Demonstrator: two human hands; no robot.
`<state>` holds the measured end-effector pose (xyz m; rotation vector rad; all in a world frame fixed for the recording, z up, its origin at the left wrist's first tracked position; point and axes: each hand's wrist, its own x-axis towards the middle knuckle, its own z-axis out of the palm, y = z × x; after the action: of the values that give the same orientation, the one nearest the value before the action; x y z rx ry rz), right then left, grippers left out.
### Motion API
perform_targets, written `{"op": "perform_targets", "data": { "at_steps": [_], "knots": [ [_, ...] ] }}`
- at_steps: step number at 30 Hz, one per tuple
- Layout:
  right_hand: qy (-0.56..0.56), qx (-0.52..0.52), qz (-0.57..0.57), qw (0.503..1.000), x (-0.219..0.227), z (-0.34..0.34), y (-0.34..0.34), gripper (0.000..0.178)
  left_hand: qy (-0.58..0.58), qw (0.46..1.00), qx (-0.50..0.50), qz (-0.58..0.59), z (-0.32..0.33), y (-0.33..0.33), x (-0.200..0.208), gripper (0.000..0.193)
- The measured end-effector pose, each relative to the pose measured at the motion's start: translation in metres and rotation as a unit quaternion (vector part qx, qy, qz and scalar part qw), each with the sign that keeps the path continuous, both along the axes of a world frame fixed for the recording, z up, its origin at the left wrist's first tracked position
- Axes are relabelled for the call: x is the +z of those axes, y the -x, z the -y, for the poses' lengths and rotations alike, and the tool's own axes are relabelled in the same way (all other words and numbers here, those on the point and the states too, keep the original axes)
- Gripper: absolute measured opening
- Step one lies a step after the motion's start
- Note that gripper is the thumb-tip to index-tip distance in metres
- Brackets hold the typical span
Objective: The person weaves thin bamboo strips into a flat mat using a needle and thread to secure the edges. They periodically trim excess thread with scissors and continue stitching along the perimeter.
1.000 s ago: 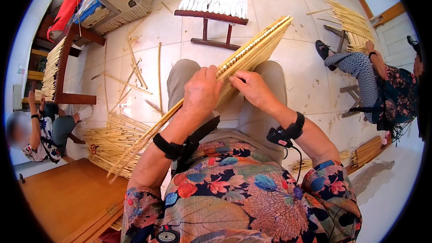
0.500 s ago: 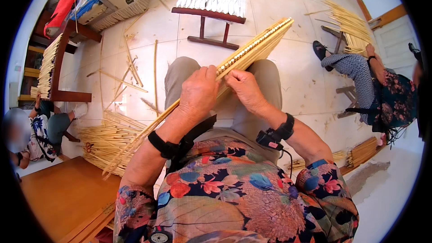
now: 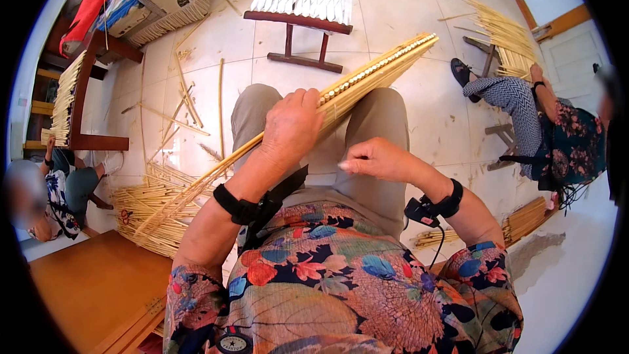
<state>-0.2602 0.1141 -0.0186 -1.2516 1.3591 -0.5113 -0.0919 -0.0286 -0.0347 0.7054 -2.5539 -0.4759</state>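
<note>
A long bundle of straw-coloured stalks (image 3: 375, 80), with a row of pale knots or stalk ends along its upper edge, slants across my knees from lower left to upper right. My left hand (image 3: 293, 124) is wrapped round its middle, near my left knee. Below the bundle and apart from it, my right hand (image 3: 379, 159) hangs over my lap with its fingers curled and pinched together. Whatever that pinch may hold is too small to make out. Loose ends of the bundle trail down past my left forearm.
Stalks (image 3: 154, 213) lie heaped on the floor at my left, with scissors (image 3: 126, 215) on them. A dark wooden stool (image 3: 304, 23) with a white woven top stands ahead. Co-workers sit at the left and right; the right one's hand (image 3: 536, 73) rests by yellow stalks (image 3: 504, 36).
My right hand has come off the bundle and moved down and right, toward my lap. My left hand keeps its grip. The bundle's far end has shifted slightly right.
</note>
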Motion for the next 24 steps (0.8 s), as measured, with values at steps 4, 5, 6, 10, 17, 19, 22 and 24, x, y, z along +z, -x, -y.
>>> {"op": "perform_targets", "data": {
  "at_steps": [4,5,6,10,17,19,22,24],
  "knots": [
    [0.077,-0.082,-0.131,0.985,-0.005,-0.021,0.009,0.025,0.006,0.999,0.008,0.037,0.005,0.001,0.005,0.042],
    [0.077,-0.128,-0.132,0.98,0.002,-0.022,0.009,0.022,0.017,0.998,0.008,0.053,0.007,0.002,0.007,0.044],
    [0.078,-0.175,-0.134,0.972,0.007,-0.024,0.008,0.02,0.017,0.998,0.004,0.058,0.01,0.002,0.007,0.046],
    [0.127,-0.279,-0.073,0.949,0.012,-0.016,0.008,0.014,0.002,0.997,0.013,0.074,0.018,0.003,0.005,0.041],
    [0.321,-0.278,-0.178,0.888,-0.005,0.018,-0.009,0.023,-0.005,0.999,-0.046,0.018,0.009,0.007,0.004,0.031],
    [0.412,-0.238,-0.286,0.832,-0.001,0.018,-0.006,0.03,0.042,0.995,-0.086,0.023,0.011,0.004,0.01,0.044],
    [0.51,-0.14,-0.443,0.724,0.029,0.009,0.008,0.041,0.093,0.985,-0.138,0.046,0.021,-0.002,0.027,0.045],
    [0.486,-0.114,-0.495,0.711,0.037,0.01,0.03,0.048,0.119,0.975,-0.17,0.086,0.035,0.001,0.036,0.047]
  ]
}}
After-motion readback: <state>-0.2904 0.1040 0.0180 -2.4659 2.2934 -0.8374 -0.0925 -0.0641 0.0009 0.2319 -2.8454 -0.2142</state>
